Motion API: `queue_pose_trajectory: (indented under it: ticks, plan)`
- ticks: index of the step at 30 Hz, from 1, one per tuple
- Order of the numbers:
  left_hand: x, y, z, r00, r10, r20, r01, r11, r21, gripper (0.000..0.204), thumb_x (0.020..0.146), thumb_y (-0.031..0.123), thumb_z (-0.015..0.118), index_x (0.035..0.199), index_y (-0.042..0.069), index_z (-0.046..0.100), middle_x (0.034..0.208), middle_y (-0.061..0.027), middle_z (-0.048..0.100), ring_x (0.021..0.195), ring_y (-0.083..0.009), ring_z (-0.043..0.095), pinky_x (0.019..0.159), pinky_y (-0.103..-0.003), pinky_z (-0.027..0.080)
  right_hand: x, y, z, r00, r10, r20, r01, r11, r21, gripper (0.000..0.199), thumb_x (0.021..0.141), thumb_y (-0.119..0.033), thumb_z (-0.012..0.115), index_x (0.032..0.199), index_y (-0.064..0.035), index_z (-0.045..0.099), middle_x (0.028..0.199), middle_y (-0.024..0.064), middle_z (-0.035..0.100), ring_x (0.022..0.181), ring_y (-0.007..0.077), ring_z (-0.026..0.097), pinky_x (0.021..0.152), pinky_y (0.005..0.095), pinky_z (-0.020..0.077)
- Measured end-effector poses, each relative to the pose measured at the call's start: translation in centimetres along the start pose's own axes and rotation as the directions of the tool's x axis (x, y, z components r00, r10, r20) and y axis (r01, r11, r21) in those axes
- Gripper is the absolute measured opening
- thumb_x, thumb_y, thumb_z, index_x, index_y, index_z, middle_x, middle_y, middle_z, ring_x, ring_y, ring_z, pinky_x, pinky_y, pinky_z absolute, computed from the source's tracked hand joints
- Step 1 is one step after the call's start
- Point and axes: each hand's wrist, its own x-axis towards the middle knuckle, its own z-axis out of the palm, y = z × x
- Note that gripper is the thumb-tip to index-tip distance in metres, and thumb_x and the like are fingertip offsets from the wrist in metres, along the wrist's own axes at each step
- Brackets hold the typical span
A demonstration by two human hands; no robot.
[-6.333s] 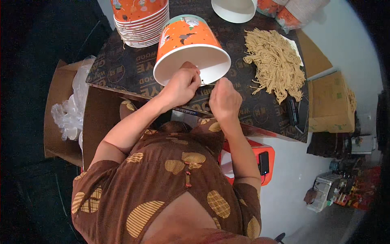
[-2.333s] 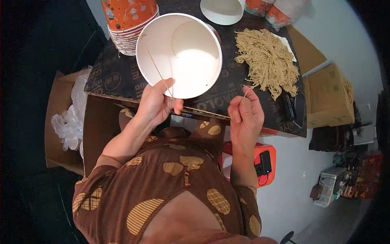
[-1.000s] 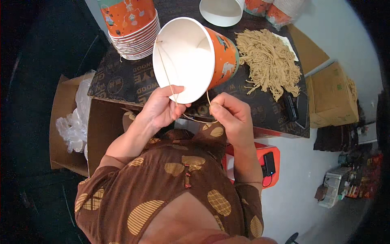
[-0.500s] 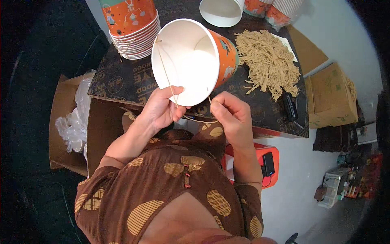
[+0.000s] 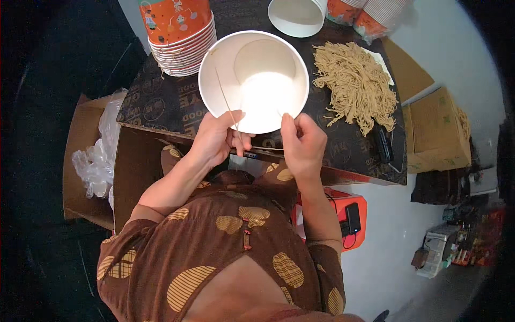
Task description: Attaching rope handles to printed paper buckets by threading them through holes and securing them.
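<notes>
A large paper bucket point(image 5: 265, 88), white inside, is tilted with its mouth toward me at the table's front edge. My left hand point(image 5: 217, 138) grips its lower left rim, thumb inside and fingers outside. A thin tan cord point(image 5: 223, 92) starts near the upper left rim, crosses the inside and passes under my left thumb. It continues below the bucket toward my right hand point(image 5: 304, 140). That hand's thumb and forefinger pinch the cord at the lower right rim, where a short end shows inside. Whether the end passes through a hole is too small to tell.
A stack of orange-printed buckets point(image 5: 179, 45) stands left on the dark table point(image 5: 161, 110). Heaped tan cords point(image 5: 354, 80) and a black tool point(image 5: 383, 145) lie right. Another white bucket point(image 5: 296, 16) is behind. Cardboard boxes point(image 5: 437, 126) flank the table; a red stool point(image 5: 360, 206) is below right.
The bucket has turned so its mouth faces me more squarely and its printed side is hidden. My right hand has moved up against the rim with the cord.
</notes>
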Motion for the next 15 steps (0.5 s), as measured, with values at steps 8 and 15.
queue_pose_trajectory:
  ticks: [8, 15]
  plan:
    - [-0.5, 0.5, -0.7, 0.996, -0.062, 0.061, 0.065, 0.997, -0.037, 0.038, 0.096, 0.025, 0.055, 0.108, -0.011, 0.053, 0.086, -0.0193, 0.066, 0.071, -0.0231, 0.068, 0.045, -0.030, 0.057, 1.5, 2.9, 1.1, 0.992, 0.080, -0.098, -0.092, 0.988, -0.123, 0.035, 0.087, -0.015, 0.060, 0.062, 0.0033, 0.045, 0.052, 0.0032, 0.044, 0.053, 0.0069, 0.039, 0.048, 0.0302, 0.0351]
    - [-1.8, 0.3, -0.1, 0.979, -0.178, 0.104, 0.172, 0.983, 0.063, 0.022, 0.093, 0.010, 0.055, 0.093, -0.011, 0.062, 0.090, -0.0175, 0.067, 0.075, -0.0215, 0.068, 0.061, -0.029, 0.060, 2.3, 5.5, 1.5, 0.989, 0.142, -0.045, -0.144, 0.989, -0.043, 0.035, 0.087, -0.017, 0.060, 0.061, 0.0020, 0.048, 0.052, 0.0018, 0.045, 0.051, 0.0073, 0.041, 0.047, 0.0299, 0.0353]
